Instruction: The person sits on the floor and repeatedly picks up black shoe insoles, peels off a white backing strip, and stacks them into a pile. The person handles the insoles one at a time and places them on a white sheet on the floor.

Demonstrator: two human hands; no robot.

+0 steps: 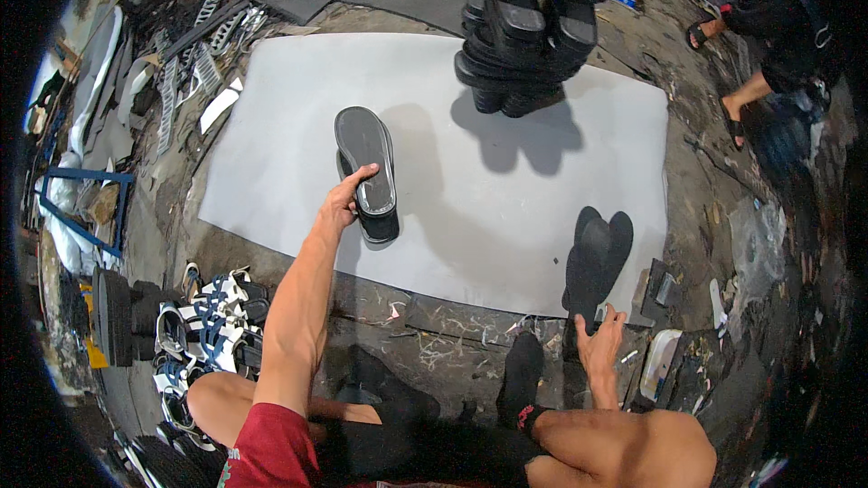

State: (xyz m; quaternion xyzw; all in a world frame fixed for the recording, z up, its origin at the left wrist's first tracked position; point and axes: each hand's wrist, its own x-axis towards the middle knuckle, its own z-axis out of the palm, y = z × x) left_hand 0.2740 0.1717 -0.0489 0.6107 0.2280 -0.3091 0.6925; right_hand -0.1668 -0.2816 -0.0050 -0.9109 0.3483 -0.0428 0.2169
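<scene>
My left hand (345, 199) is closed on a black shoe sole (366, 149), its thumb across the top and its fingers at the left side. That sole lies on top of at least one other black sole, on a pale grey sheet. At the right, my right hand (601, 343) has thumb and fingers apart beside the lower end of some flat black sole-shaped pieces (597, 258), which overlap at the sheet's near edge. Whether its thumb touches them I cannot tell. A tall pile of black soles (524, 36) stands at the far right of the sheet.
The pale sheet (289, 126) covers the floor before me. Sandals with white and blue straps (212, 325) are heaped by my left knee, next to dark thick soles (113, 316). A blue frame (86, 208) lies at left. Another person's sandalled feet (734, 122) are at far right.
</scene>
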